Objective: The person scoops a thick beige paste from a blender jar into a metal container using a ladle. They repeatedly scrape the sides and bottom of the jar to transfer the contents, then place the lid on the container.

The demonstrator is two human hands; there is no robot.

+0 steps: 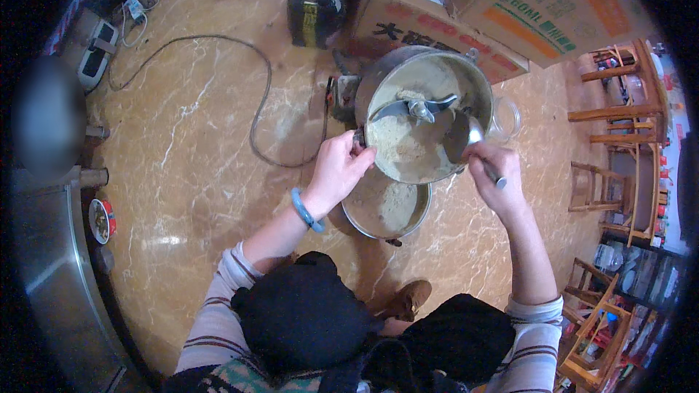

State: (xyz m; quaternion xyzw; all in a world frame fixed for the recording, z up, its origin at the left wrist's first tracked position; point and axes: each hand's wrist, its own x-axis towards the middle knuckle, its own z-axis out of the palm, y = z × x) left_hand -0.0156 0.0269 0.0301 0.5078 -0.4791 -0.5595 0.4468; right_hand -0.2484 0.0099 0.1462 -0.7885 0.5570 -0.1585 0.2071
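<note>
A round metal grinder bowl (481, 79) is tilted with its mouth towards me. Pale powder (393, 142) coats its inside and lies heaped along the lower wall. At its centre sits a steel blade (420, 109) with several curved arms. My left hand (341, 169) grips a dark fitting at the bowl's left rim. In my right hand (496, 174) is a metal spoon (474, 131), its head inside the bowl at the right. Below the bowl's mouth, a shallow round metal pan (428, 207) on the floor holds more powder (398, 204).
Cardboard boxes (437, 16) and a black bag (317, 8) stand behind the grinder. A cable (267, 87) loops over the marbled floor on the left. A clear jar (507, 118) is right of the bowl. Wooden stools (606, 185) line the right; a small tub (101, 221) is at left.
</note>
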